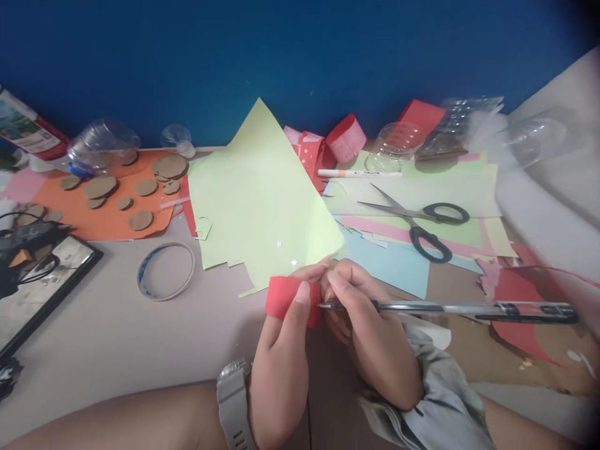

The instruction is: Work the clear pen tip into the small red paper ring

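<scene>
Near the front middle, my left hand [284, 350] pinches a small red paper piece [281, 296], its thumb lying on top and fingers underneath. Small dark marks show near the paper's right end. My right hand [375, 331] is closed round a clear pen [459, 309] with a black grip. The pen points left, and its tip is at the red paper's right edge; whether it touches cannot be made out. Just beyond both hands lies a large pale green sheet [262, 194] with two tiny white scraps on it.
Black-handled scissors [412, 219] and a white marker [359, 174] rest on coloured papers at the right. A tape ring [166, 271], cardboard discs [100, 186] on an orange sheet [162, 215], and a framed dark device [47, 294] are at the left.
</scene>
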{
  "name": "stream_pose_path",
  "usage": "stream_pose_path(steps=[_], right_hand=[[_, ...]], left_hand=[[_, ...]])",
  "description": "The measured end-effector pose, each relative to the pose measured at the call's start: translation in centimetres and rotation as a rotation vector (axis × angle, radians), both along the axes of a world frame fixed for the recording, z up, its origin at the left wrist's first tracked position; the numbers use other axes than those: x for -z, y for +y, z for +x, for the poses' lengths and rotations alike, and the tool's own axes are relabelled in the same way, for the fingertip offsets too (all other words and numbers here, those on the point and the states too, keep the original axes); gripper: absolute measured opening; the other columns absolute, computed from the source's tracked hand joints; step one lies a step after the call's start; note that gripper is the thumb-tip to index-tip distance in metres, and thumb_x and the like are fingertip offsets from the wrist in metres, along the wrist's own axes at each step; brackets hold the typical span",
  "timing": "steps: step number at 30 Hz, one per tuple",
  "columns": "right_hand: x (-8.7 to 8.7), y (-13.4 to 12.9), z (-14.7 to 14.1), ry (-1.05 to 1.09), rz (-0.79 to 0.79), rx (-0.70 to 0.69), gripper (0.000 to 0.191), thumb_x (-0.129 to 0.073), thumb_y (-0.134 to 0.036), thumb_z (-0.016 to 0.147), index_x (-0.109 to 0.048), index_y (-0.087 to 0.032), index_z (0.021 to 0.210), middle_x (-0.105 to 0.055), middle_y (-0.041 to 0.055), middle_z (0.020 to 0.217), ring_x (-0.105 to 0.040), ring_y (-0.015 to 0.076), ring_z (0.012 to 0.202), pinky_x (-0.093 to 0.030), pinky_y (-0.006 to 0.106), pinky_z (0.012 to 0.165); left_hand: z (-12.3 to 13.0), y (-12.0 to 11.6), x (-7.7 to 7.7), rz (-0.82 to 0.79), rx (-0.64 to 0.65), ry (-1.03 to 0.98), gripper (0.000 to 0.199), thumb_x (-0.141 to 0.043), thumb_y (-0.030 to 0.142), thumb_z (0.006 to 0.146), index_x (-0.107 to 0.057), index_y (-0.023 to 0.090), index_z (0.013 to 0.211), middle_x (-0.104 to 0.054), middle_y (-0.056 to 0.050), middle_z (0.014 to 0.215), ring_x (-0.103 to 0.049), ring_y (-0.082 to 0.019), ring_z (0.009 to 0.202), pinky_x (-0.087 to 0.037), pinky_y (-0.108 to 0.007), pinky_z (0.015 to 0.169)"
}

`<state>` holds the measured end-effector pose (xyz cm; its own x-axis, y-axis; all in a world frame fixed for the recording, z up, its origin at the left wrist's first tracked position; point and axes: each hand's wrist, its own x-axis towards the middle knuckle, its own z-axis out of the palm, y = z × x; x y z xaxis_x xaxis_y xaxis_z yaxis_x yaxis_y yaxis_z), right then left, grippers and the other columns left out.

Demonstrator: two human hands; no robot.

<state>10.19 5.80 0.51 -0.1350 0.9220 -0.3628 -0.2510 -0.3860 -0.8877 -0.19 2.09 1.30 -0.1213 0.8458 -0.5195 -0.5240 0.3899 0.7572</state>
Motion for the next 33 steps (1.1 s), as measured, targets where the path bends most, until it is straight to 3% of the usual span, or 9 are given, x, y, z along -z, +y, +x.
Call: stream_pose_path(steps=[5,11,17,22,24,27,30,33], right_hand=[[-0.07,-0.23,-0.12,0.041,-0.031,0.008,0.047,-0.078,-0.05,0.098,-0.053,-0.025,0.067,-0.044,-0.0062,0.062,-0.035,0.0104,0.047,-0.025,0.025,0.043],[-0.19,-0.39,-0.31,0.014,0.047,0.013,0.045,-0.08,-0.048,0.096,-0.056,-0.024,0.066,-0.043,-0.0064,0.061,-0.034,0.0102,0.048,-0.024,0.024,0.042],[0.11,-0.33,-0.11,-0.036,0.071,-0.002,0.044,-0.074,-0.047,0.101,-0.054,-0.025,0.068,-0.045,-0.0051,0.063,-0.037,0.0127,0.051,-0.028,0.027,0.045],[0.2,-0.41,-0.02,-0.103,0.179,-0.012,0.041,-0.072,-0.042,0.104,-0.056,-0.026,0.069,-0.043,-0.0053,0.064,-0.032,0.014,0.053,-0.03,0.03,0.048],[0.31,-0.52,0.06,-0.105,0.198,-0.018,0.041,-0.073,-0.042,0.104,-0.056,-0.026,0.07,-0.048,-0.0033,0.068,-0.037,0.0154,0.056,-0.032,0.03,0.05],[0.51,-0.61,0.12,-0.067,0.137,-0.018,0.044,-0.073,-0.047,0.104,-0.055,-0.025,0.07,-0.052,-0.0013,0.071,-0.044,0.0167,0.06,-0.034,0.03,0.051],[0.55,-0.51,0.03,-0.024,0.063,-0.012,0.045,-0.073,-0.05,0.103,-0.056,-0.025,0.07,-0.045,-0.0042,0.067,-0.038,0.0144,0.053,-0.029,0.029,0.048],[0.46,-0.4,-0.06,-0.029,0.095,-0.006,0.043,-0.072,-0.045,0.104,-0.056,-0.025,0.07,-0.047,-0.0038,0.07,-0.039,0.0143,0.055,-0.031,0.03,0.049]], left_hand=[[0.04,0.08,0.24,-0.023,0.008,-0.007,0.034,-0.067,0.054,0.109,-0.087,0.031,0.124,-0.084,-0.005,0.14,-0.065,-0.037,0.149,-0.041,-0.053,0.134],[0.08,-0.27,0.4,0.052,-0.022,-0.029,0.032,-0.067,0.049,0.11,-0.087,0.031,0.127,-0.084,-0.002,0.142,-0.065,-0.032,0.15,-0.044,-0.045,0.129],[0.17,-0.16,0.4,0.035,0.002,0.005,0.031,-0.064,0.05,0.112,-0.087,0.034,0.127,-0.083,-0.001,0.143,-0.061,-0.033,0.153,-0.041,-0.047,0.131],[0.11,-0.01,0.25,-0.025,0.004,0.051,0.033,-0.068,0.054,0.108,-0.086,0.033,0.126,-0.082,-0.003,0.142,-0.064,-0.035,0.148,-0.043,-0.048,0.13],[0.08,-0.2,0.12,-0.043,0.008,0.049,0.033,-0.067,0.054,0.108,-0.085,0.032,0.126,-0.083,-0.004,0.139,-0.065,-0.035,0.147,-0.043,-0.049,0.131],[0.06,-0.38,0.08,-0.053,-0.006,0.045,0.033,-0.069,0.055,0.107,-0.087,0.031,0.119,-0.085,-0.005,0.133,-0.067,-0.036,0.143,-0.044,-0.05,0.132],[0.1,-0.19,0.27,-0.048,-0.032,0.043,0.03,-0.071,0.053,0.106,-0.088,0.032,0.119,-0.084,-0.003,0.137,-0.067,-0.034,0.144,-0.042,-0.048,0.133],[0.18,0.05,0.41,-0.029,-0.017,0.018,0.03,-0.069,0.052,0.107,-0.088,0.032,0.12,-0.085,-0.003,0.138,-0.068,-0.034,0.144,-0.044,-0.048,0.131]])
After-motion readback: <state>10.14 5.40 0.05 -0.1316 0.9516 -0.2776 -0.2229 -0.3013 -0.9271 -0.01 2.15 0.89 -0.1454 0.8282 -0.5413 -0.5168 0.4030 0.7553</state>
